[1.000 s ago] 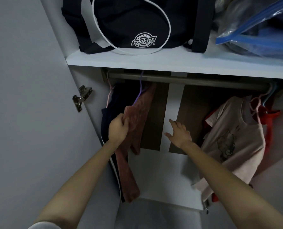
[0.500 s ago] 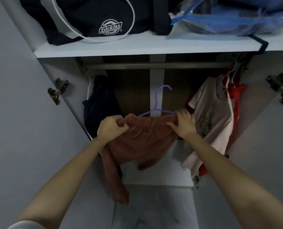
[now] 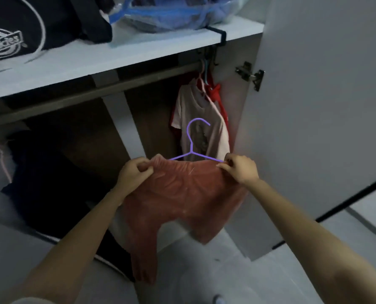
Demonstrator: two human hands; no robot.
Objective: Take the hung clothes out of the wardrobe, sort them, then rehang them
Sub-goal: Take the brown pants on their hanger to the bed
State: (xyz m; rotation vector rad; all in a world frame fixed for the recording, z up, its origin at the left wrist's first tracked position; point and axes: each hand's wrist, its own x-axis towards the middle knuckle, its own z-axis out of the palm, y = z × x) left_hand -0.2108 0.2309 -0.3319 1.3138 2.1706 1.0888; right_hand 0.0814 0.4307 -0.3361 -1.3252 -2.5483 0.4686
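And it's off the rail [image 3: 62,103]! A second ago the rust-pink top [image 3: 182,194] hangs at the rail's left end with only the left hand [image 3: 134,172] on it. Now the purple hanger [image 3: 192,142] floats free, hook in open air, carried out in front of the wardrobe at the centre of the view. The left grip is clamped on one shoulder of the top, and the right hand [image 3: 240,168] pinches the other shoulder and the hanger's wire tip together. A sleeve dangles toward 6 o'clock. Up at 1 o'clock a pale T-shirt [image 3: 201,119] and a red garment [image 3: 216,93] hang on the rail, and dark clothes [image 3: 51,183] sit at 9 o'clock. One piece is out, I'd say, with several left to fetch before sorting begins.
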